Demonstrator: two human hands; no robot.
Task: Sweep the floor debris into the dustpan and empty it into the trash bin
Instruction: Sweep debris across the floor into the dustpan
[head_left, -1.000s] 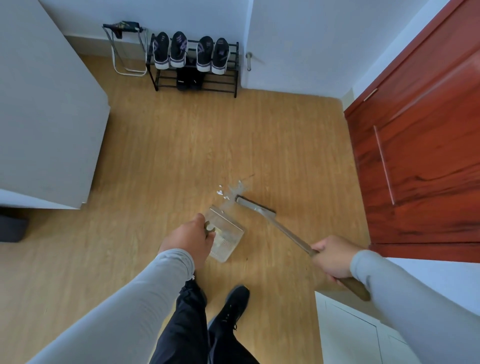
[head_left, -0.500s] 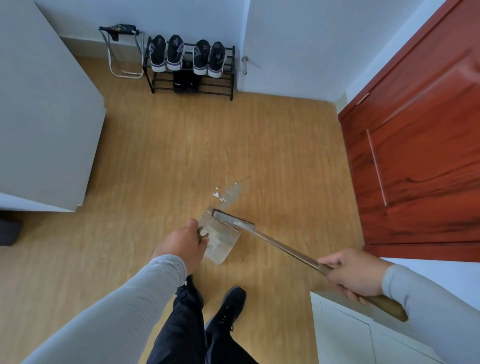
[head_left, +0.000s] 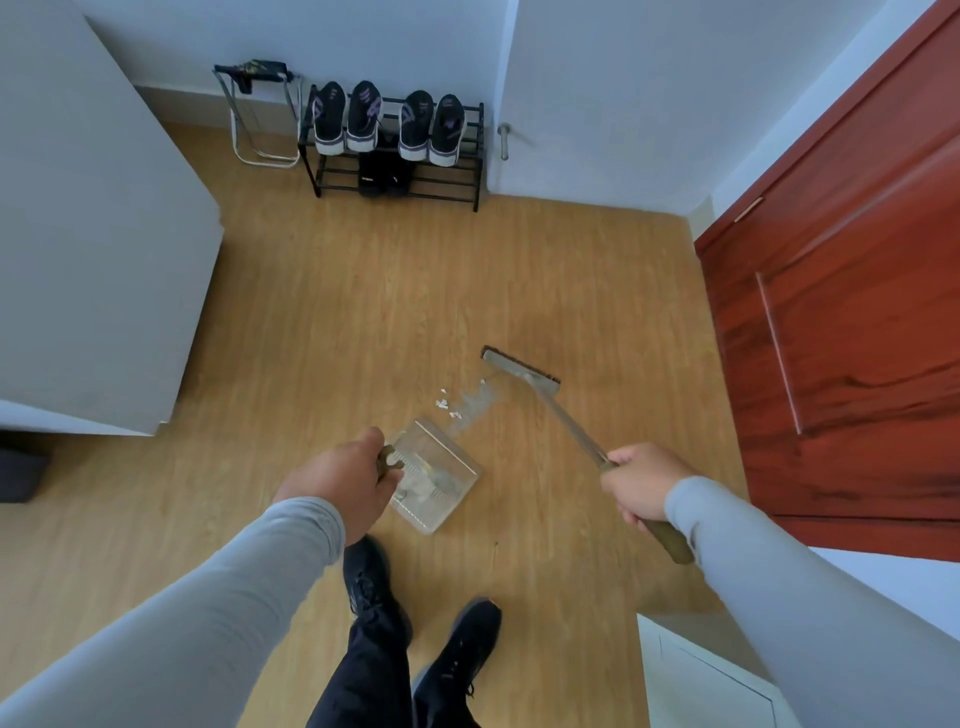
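nearest, the left hand (head_left: 345, 483) is clenched around the handle of the clear dustpan (head_left: 434, 475), which sits on the wood floor (head_left: 311, 322) with its open mouth turned up and to the right. the right hand (head_left: 636, 486) is wrapped around the broom handle (head_left: 576, 434), which runs away from it up and to the left. just beyond the pan's lip lies the debris (head_left: 457, 408), white scraps and a pale dusty smear. farther still, the broom head (head_left: 519, 366) rests on the far side of that debris, its long axis roughly parallel to the pan's lip. so the debris lies between bristles and pan, nearer the left hand; a pull back toward the pan looks like the next stroke. no trash bin shows clearly.
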